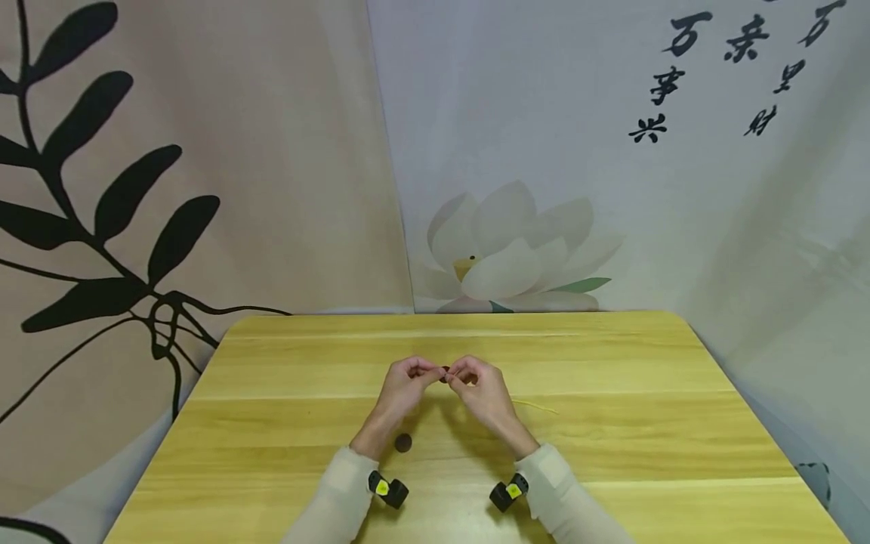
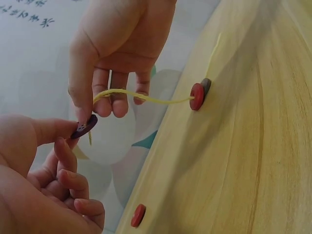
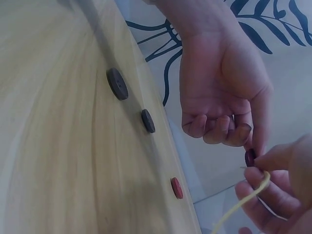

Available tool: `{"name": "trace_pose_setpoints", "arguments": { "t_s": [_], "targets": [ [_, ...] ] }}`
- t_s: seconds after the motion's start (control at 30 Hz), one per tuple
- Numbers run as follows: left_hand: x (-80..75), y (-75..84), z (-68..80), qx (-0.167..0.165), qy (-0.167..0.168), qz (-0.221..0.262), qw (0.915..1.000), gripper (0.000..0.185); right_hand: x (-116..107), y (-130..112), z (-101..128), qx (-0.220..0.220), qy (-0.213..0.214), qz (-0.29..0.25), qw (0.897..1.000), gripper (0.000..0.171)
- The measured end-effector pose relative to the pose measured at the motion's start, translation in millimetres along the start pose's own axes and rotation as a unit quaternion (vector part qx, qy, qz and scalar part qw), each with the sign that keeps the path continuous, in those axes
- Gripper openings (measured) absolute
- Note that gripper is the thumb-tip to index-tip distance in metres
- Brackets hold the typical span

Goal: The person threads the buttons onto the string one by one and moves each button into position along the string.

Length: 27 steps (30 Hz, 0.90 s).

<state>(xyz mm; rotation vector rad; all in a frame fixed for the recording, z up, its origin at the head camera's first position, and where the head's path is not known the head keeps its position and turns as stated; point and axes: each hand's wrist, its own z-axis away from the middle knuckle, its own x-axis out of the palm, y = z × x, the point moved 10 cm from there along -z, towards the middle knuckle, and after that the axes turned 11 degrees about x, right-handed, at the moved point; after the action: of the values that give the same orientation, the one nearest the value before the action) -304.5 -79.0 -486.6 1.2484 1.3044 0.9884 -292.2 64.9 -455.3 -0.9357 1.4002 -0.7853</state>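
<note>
In the head view, my left hand point(image 1: 401, 389) and right hand point(image 1: 484, 389) meet above the table. My left hand point(image 2: 46, 180) pinches a dark purple button point(image 2: 84, 127) between thumb and fingertips. My right hand point(image 3: 280, 187) holds a yellow cord point(image 3: 239, 202) close to that button point(image 3: 250, 157), its fingertips touching the button's edge. A short end of cord shows below the button in the left wrist view; whether it passes through a hole, I cannot tell. The cord's other stretch runs to a red button point(image 2: 196, 96) with a grey-brown button point(image 2: 206, 87) behind it.
On the wooden table point(image 1: 272, 453), a large dark brown button point(image 3: 117, 84) lies near my left forearm. Farther off are a smaller dark button point(image 3: 147, 121) and a red button point(image 3: 177, 188). A printed cloth point(image 1: 306, 151) hangs behind the table's far edge.
</note>
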Motion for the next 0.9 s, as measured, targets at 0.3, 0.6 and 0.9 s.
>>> {"name": "trace_pose_setpoints", "arguments": {
  "t_s": [0.3,0.6,0.9],
  "targets": [
    [-0.1,-2.3,1.6,-0.006,0.003,0.002,1.0000,0.015,1.7,0.5,-0.2,0.003,0.003,-0.002,1.000,0.008],
    [-0.5,-3.9,1.1,-0.023,0.004,0.005,0.9997,0.017,4.2,3.5,-1.8,0.004,-0.011,-0.004,1.000,0.012],
    [-3.9,-13.9,2.3,-0.041,0.010,0.007,0.9991,0.018,10.1,4.2,-0.1,0.007,-0.040,0.007,0.999,0.029]
  ]
}}
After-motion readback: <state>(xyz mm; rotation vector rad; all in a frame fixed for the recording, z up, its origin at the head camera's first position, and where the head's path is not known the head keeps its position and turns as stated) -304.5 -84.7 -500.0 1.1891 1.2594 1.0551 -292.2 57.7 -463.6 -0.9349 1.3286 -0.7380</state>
